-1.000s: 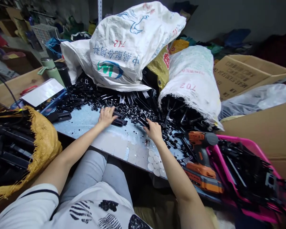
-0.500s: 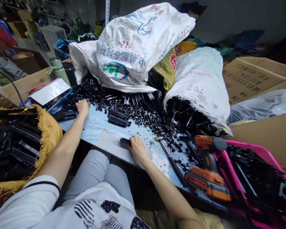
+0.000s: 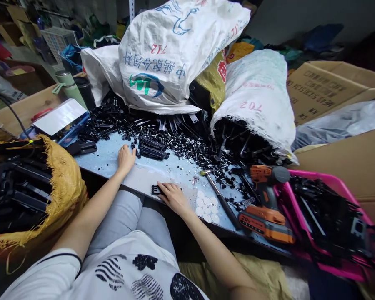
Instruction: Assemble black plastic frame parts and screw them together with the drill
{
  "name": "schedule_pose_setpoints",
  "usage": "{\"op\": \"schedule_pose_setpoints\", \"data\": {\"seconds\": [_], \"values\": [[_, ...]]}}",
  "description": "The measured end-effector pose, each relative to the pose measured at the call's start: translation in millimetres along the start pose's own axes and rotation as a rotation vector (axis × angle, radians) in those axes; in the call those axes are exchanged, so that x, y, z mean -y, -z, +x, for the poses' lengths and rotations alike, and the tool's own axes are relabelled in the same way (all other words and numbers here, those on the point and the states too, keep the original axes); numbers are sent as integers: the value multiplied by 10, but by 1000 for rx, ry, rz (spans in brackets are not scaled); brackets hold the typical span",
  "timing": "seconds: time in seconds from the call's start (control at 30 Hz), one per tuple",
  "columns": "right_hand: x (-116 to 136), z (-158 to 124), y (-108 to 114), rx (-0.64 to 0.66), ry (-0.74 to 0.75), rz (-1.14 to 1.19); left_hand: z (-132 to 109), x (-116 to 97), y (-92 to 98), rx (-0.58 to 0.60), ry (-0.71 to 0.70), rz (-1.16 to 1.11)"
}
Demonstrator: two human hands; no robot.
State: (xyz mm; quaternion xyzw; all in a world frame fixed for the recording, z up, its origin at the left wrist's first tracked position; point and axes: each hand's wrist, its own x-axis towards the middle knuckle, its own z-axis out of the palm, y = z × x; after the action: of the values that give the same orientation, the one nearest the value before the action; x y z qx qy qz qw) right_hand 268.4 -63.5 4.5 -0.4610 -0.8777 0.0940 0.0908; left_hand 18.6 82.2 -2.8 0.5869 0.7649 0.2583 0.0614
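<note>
Over the blue tabletop, my left hand (image 3: 126, 158) is closed, with a small black plastic part (image 3: 134, 147) at its fingertips. A pair of long black plastic pieces (image 3: 152, 149) lies just beyond it. My right hand (image 3: 174, 197) rests on a grey board (image 3: 140, 178) at the table's front edge. Its fingers close over a flat black plastic part with a slotted end (image 3: 156, 190), whose other end is mostly covered by the hand. Beside that hand, several white round discs (image 3: 207, 206) lie on the table.
A hammer (image 3: 220, 196) and an orange cordless drill (image 3: 266, 208) lie to the right, before a pink basket (image 3: 334, 177) of black parts. Small black parts and pins (image 3: 187, 146) spill below white sacks (image 3: 156, 58). A yellow sack (image 3: 64, 183) stands at left.
My left hand has moved right and nearer from the parts pile, now with a small black part. The black part under my right hand now shows its slotted end. The view has shifted slightly.
</note>
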Motion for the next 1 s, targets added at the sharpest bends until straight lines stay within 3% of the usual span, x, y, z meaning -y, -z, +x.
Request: {"op": "schedule_pose_setpoints", "data": {"seconds": [0.17, 0.27, 0.33, 0.4, 0.47, 0.57, 0.63, 0.77, 0.9, 1.0], "values": [[86, 48, 0, -67, -111, 102, 324, -275, -46, 121, 163, 2], [76, 8, 41, -268, -227, 309, 276, -261, 31, 144, 115, -19], [61, -1, 69, -434, -372, 564, 45, -241, 109, 182, 53, -119], [65, 39, 84, -510, -553, 905, -324, -268, 182, 296, -18, -368], [97, 121, 82, -472, -678, 1251, -745, -350, 246, 471, -68, -689], [170, 235, 51, -342, -662, 1539, -1240, -501, 334, 624, -108, -914], [193, 248, 29, -298, -572, 1536, -1393, -566, 394, 581, -186, -859], [90, 135, 54, -280, -391, 1283, -1418, -583, 510, 384, -422, -559], [-112, 25, 198, -225, -220, 961, -1403, -582, 562, 335, -534, -414], [-188, 6, 296, -268, -107, 765, -1434, -635, 536, 290, -580, -425]]}}
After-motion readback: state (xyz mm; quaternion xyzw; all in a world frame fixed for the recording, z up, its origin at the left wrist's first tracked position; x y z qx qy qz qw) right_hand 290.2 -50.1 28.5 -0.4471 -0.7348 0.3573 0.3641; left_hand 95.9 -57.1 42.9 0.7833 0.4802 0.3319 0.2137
